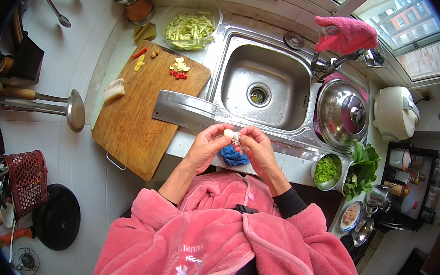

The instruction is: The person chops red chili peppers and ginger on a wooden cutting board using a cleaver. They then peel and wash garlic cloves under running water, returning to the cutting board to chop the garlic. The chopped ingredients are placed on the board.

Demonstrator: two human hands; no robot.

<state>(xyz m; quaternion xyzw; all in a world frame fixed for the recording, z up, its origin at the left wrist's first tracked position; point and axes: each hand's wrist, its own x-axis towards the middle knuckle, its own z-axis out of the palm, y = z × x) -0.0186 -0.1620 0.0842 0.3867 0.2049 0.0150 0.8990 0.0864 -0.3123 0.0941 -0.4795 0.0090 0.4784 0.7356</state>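
My left hand [207, 144] pinches a pale garlic clove [228, 133] between thumb and fingers. Close beside it, my right hand [258, 145] grips loose papery garlic skin [236, 138] at the clove's end. Both hands are held over the counter's front edge, above a crumpled blue cloth [233, 155]. Just beyond my left hand, a cleaver [185, 107] lies from the wooden cutting board [132, 134] across towards the sink rim. On the board are sliced garlic [179, 65], chopped red chili [178, 75], ginger slices [139, 63], a whole red chili [139, 53] and a block of pork [114, 91].
A steel sink [267, 87] lies ahead, its faucet draped with a pink cloth [345, 34]. Behind the board stands a clear bowl of green vegetable strips [190, 27]. To the right are a domed lid [343, 113], chopped greens in a bowl [325, 169], leafy greens [362, 167] and a rice cooker [394, 112].
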